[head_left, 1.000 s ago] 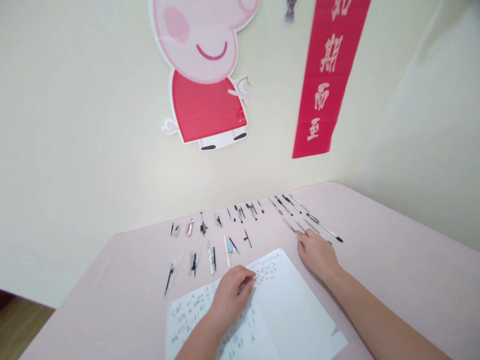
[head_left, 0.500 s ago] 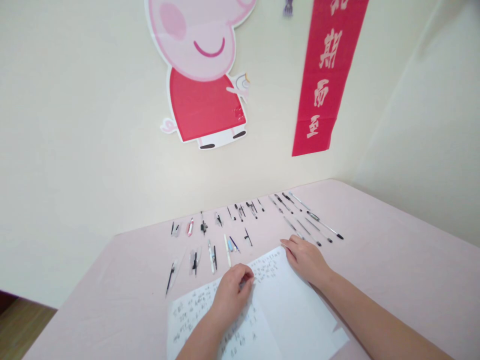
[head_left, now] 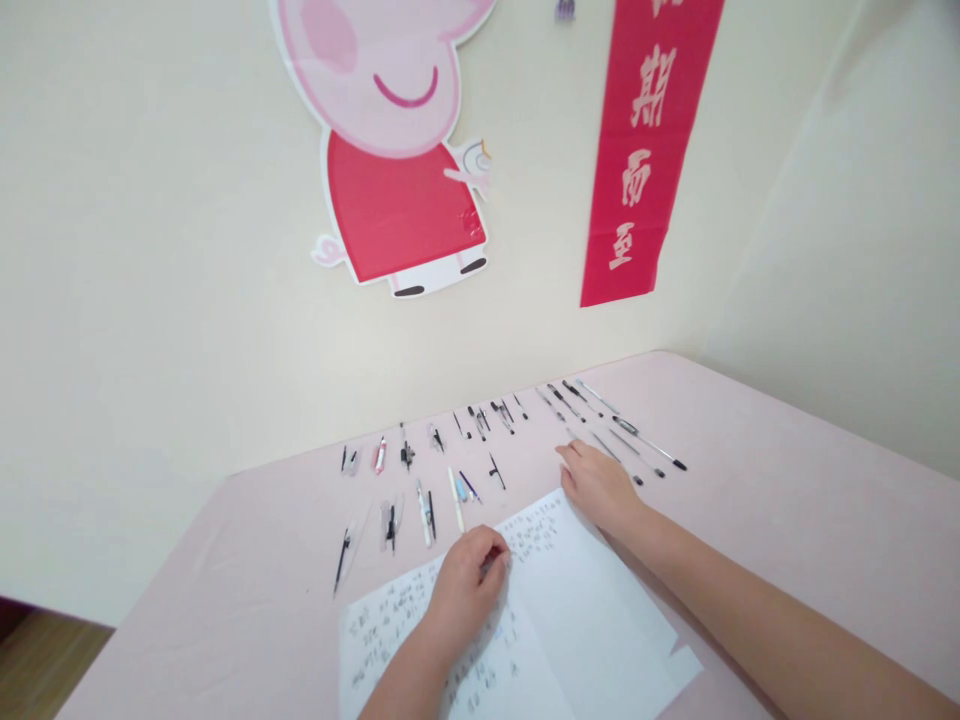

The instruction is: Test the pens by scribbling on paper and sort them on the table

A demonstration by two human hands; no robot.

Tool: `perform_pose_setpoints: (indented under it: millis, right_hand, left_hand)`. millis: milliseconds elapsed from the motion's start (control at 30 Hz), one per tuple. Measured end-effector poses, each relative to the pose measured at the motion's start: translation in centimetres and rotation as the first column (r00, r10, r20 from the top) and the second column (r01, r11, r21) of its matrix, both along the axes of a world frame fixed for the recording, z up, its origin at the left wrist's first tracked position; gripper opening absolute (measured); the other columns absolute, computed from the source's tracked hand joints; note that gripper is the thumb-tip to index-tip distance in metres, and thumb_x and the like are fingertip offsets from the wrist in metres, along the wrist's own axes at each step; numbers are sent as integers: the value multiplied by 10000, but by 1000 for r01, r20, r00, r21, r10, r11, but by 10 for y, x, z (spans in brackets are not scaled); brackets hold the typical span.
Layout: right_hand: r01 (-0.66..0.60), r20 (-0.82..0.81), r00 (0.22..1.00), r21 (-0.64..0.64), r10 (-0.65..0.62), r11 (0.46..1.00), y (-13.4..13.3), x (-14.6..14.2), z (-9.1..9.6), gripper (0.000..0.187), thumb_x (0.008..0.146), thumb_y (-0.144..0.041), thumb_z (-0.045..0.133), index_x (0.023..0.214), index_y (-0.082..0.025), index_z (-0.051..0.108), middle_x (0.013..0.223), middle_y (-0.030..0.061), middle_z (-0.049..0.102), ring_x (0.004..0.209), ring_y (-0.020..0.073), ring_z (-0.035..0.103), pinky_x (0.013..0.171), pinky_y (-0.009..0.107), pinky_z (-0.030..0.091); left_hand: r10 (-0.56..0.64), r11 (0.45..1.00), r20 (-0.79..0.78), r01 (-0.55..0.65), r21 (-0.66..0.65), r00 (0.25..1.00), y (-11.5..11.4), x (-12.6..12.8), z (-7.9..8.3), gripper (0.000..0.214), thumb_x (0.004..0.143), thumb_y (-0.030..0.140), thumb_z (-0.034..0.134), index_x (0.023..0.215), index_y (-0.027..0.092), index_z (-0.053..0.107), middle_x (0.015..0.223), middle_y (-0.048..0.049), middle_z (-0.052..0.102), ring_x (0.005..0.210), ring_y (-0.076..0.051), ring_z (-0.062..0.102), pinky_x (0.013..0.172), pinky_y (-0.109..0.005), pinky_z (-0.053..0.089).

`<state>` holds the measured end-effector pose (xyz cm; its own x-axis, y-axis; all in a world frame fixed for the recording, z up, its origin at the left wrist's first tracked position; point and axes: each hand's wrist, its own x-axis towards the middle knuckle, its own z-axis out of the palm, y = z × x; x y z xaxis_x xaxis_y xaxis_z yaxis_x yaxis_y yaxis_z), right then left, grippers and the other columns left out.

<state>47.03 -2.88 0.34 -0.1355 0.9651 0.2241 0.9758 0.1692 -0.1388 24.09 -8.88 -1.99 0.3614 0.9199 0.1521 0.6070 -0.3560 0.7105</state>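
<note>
My left hand (head_left: 469,580) rests on the unfolded white paper (head_left: 592,640), which is covered with handwriting on its left half and along the top. Its fingers are curled, with thumb and forefinger close together; whatever may be inside is hidden. My right hand (head_left: 600,485) is just past the paper's upper right edge, fingers stretched forward with nothing visible in them. It lies over the near end of a row of pens, partly covering one grey pen. Closest on its right are a slim grey pen (head_left: 637,453) and a longer clear pen with a black tip (head_left: 651,445).
Across the pink tabletop (head_left: 247,560) lie several disassembled pens, among them a pink pen (head_left: 380,455), a white pen (head_left: 456,500) and a black refill (head_left: 342,560). Behind the table, the wall carries a pig cutout (head_left: 405,215) and a red banner (head_left: 641,170).
My right hand has moved forward, off the paper's corner and toward the pens. My left hand stays in place on the paper. The view has shifted slightly.
</note>
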Motion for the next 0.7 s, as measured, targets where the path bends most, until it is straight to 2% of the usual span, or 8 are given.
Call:
perform_pose_setpoints:
  millis: [233,400,567,700]
  right_hand:
    - [99,-70,992,-140,-109,985,69,-16,-2,356,844,-232,452,1158,-80,527,1137,165,555,1057,228,521,902,276,343]
    - [176,-86,978,-154,-191,972,110,-30,-9,366,877,-304,433,1114,-52,552,1128,194,558,1054,245,527,896,295,358]
    - [266,-84,956,-149,-280,953,139,-40,-14,420,904,-342,381,1122,-29,556,1147,222,537,1064,265,517,881,314,375]
    - [256,-73,961,-122,-266,959,149,-46,-17,442,913,-349,366,1222,-69,512,1178,210,521,1105,267,487,910,331,356]
  left_hand:
    - [-34,999,22,34,7,999,0,-1,0,194,679,58,423,761,186,544,771,-23,576,758,-166,522,706,-275,382]
    - [-28,1000,18,28,-3,999,0,-2,0,226,640,36,411,749,188,537,759,-17,569,749,-165,516,703,-277,378]
    - [-19,1000,34,20,-16,999,0,-2,0,163,694,63,430,734,189,527,757,-20,567,747,-163,514,691,-274,377]
    - [-19,1000,41,19,-9,999,0,-2,-2,107,740,106,462,691,188,510,732,-17,559,725,-157,503,680,-272,374]
